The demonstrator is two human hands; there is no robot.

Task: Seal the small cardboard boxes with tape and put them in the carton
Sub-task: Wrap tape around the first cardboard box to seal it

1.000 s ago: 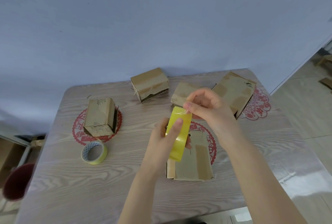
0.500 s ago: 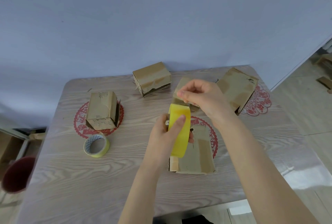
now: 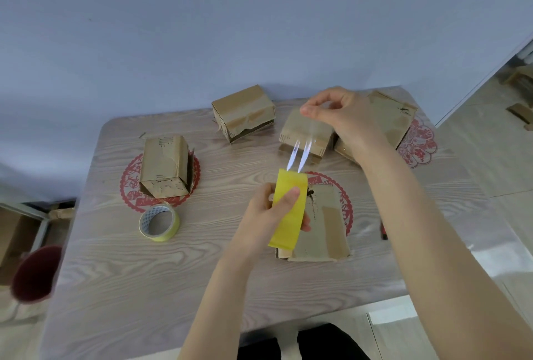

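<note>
Left hand (image 3: 266,215) fingers grip yellow roll (image 3: 288,212); right hand (image 3: 343,117) fingers pinch clear strip (image 3: 302,149) above box (image 3: 320,229).

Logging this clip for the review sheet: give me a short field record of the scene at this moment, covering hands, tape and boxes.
left hand: grips the yellow tape roll upright above the table
right hand: fingers pinch the clear tape strip pulled off the roll
box under the roll: lies flat, not yet taped by this strip
other small boxes: four on the table
spare tape roll: lies flat, untouched
carton: not in view
</note>
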